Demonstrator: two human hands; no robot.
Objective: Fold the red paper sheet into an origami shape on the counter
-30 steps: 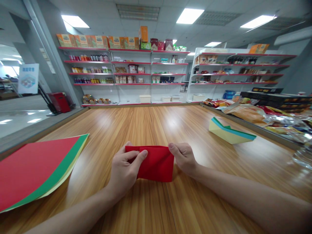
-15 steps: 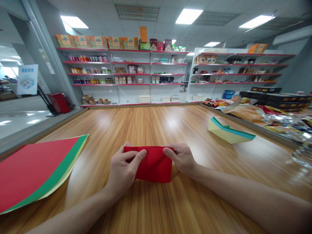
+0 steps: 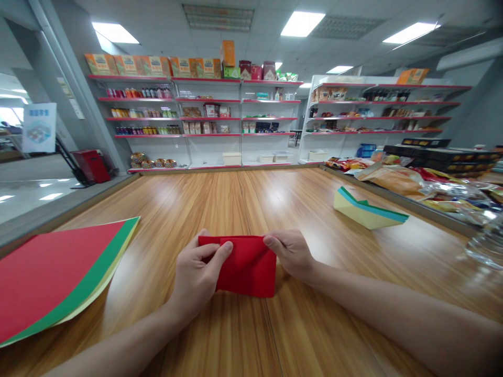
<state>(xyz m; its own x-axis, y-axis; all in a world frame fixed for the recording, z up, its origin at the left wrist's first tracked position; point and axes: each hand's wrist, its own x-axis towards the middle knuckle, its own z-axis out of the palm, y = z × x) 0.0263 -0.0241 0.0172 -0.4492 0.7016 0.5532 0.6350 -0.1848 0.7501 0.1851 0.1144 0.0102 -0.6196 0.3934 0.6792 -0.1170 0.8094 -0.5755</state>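
One folded red paper rectangle

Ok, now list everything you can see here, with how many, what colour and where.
table: one, wood-brown, foreground
folded paper: one, red, between both hands
paper sheets: at least three, red, green, pale yellow, table's left
paper boat shape: one, yellow, blue, green, table's right
clear object: unclear, transparent, right edge
snack packets: several, mixed colours, right
flat boxes: several, black, behind packets
shelving: two units, white with red edges, stocked, background
sign: one, pale blue, far left
ceiling lights: several, white, overhead
left hand: one, bare, paper's left side
right hand: one, bare, paper's upper right
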